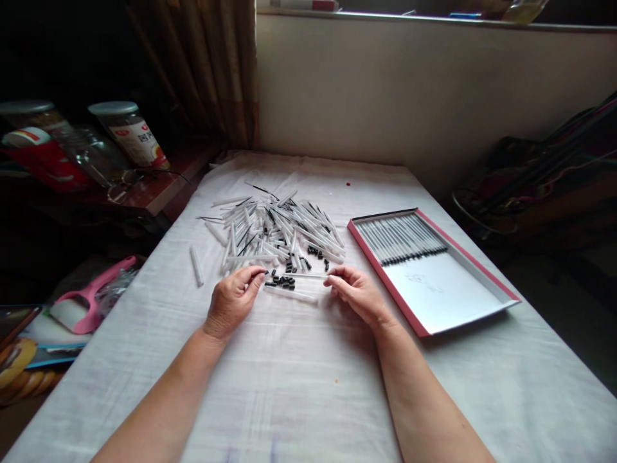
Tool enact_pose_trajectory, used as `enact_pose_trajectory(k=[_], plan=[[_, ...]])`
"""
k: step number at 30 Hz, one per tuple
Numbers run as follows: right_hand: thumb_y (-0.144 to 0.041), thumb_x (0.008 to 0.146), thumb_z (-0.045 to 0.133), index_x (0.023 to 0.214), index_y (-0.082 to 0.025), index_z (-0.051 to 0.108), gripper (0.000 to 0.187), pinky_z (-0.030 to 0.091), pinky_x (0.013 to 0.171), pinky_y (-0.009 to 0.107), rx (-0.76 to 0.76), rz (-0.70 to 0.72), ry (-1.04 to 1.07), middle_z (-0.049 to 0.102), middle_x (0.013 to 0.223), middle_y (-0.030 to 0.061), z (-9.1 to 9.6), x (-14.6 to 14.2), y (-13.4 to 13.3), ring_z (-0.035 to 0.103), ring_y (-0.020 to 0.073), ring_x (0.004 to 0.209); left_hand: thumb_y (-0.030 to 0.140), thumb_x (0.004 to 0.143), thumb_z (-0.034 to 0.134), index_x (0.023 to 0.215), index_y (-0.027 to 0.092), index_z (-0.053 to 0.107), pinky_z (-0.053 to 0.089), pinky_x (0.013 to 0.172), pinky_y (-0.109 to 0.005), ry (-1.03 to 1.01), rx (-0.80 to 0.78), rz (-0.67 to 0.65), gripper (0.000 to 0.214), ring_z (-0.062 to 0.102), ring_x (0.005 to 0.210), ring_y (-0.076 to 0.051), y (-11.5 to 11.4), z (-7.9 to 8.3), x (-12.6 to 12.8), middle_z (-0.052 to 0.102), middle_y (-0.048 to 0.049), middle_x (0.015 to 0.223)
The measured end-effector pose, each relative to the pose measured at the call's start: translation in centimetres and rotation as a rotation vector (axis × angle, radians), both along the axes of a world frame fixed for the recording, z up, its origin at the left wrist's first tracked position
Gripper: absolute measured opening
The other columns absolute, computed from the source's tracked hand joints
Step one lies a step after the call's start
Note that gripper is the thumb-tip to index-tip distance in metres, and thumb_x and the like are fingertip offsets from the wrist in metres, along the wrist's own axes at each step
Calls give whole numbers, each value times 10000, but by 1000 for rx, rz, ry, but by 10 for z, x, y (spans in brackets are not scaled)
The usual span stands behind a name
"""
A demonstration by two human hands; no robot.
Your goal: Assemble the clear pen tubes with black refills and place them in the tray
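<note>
My left hand (234, 299) and my right hand (355, 294) rest on a white cloth (299, 386), each pinching one end of a thin clear pen refill (301, 276) stretched between them. A clear pen tube (292, 294) lies on the cloth just below it. Small black caps (282, 280) sit between my hands. Behind them spreads a heap of clear pen tubes and refills (274, 231). To the right lies a red-edged shallow box (482, 273) with a neat row of finished pens (402, 239) at its far end.
One stray tube (196, 265) lies left of the heap. Jars (130, 134) stand on a dark shelf at the far left, with a pink-handled tool (91, 299) lower down. Bags (544, 186) sit by the wall at the right.
</note>
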State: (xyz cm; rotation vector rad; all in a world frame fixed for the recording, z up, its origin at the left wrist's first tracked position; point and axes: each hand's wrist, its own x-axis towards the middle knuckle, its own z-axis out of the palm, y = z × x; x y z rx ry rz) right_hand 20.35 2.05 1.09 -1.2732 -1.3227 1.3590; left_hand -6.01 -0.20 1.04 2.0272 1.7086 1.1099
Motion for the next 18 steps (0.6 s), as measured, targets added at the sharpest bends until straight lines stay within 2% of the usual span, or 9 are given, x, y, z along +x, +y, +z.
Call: enact_pose_trajectory(k=[3, 6, 9, 13, 18], plan=[[-408, 683, 724, 810, -178, 637, 277, 420, 497, 234, -35, -45, 60, 680, 695, 16, 0, 2, 1, 537, 106, 530, 335, 912, 509, 985, 208, 708, 508, 817, -274, 71, 97, -13, 247, 678, 870, -190, 3, 3, -3, 738, -62, 940], [-412, 685, 720, 863, -165, 675, 308, 395, 484, 235, -30, -58, 89, 680, 694, 22, -1, 2, 1, 533, 103, 521, 266, 913, 494, 1003, 219, 720, 484, 894, -327, 223, 142, -32, 247, 650, 954, -216, 10, 8, -5, 716, -80, 1008], [-411, 691, 712, 885, -157, 691, 321, 370, 469, 232, -16, -67, 97, 675, 689, 26, -3, 2, 2, 531, 104, 523, 194, 874, 522, 994, 247, 747, 468, 912, -394, 449, 102, -41, 260, 604, 1048, -268, 22, 12, -8, 689, -95, 1112], [-408, 675, 717, 876, -157, 696, 323, 332, 446, 217, -15, -67, 132, 674, 699, 30, -5, 3, 3, 536, 107, 535, 201, 827, 593, 960, 285, 765, 463, 904, -434, 689, 19, -112, 233, 565, 1120, -304, 39, 16, -10, 655, -91, 1204], [-418, 644, 731, 866, -163, 701, 340, 300, 439, 205, -26, -86, 201, 673, 706, 30, -8, 4, 3, 539, 108, 546, 243, 821, 615, 899, 259, 764, 463, 913, -455, 839, -11, -215, 169, 557, 1144, -318, 55, 25, -8, 637, -103, 1235]])
